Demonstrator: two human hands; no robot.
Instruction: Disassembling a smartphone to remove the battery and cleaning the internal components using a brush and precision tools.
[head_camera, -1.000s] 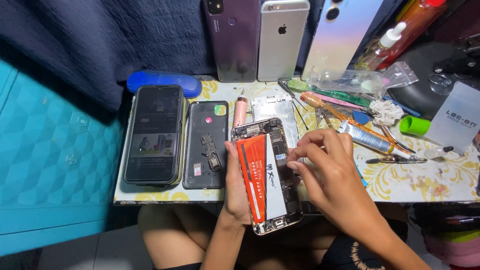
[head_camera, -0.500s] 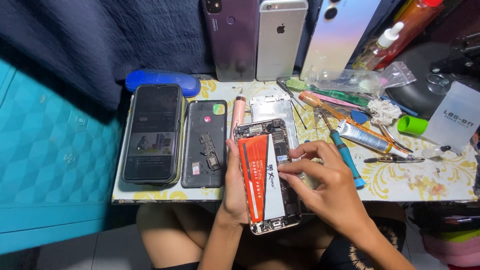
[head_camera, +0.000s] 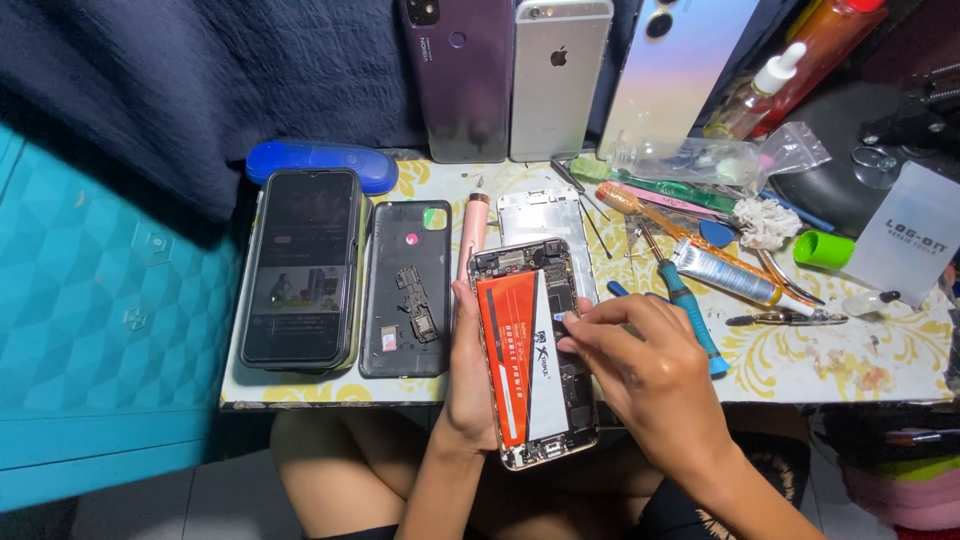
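Left hand (head_camera: 470, 370) grips the opened phone (head_camera: 530, 350); right hand (head_camera: 650, 370) pinches something hidden.

Top phones (head_camera: 557, 70) cut off, pic edge

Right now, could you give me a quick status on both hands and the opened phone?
Left hand grips opened phone by its edge. Right hand fingertips on orange-white battery. Blue screwdriver lies beside the right hand.

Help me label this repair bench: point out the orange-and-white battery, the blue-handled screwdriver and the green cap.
orange-and-white battery (head_camera: 512, 350), head view, orange face.
blue-handled screwdriver (head_camera: 692, 315), head view, mid handle.
green cap (head_camera: 824, 249), head view, side wall.
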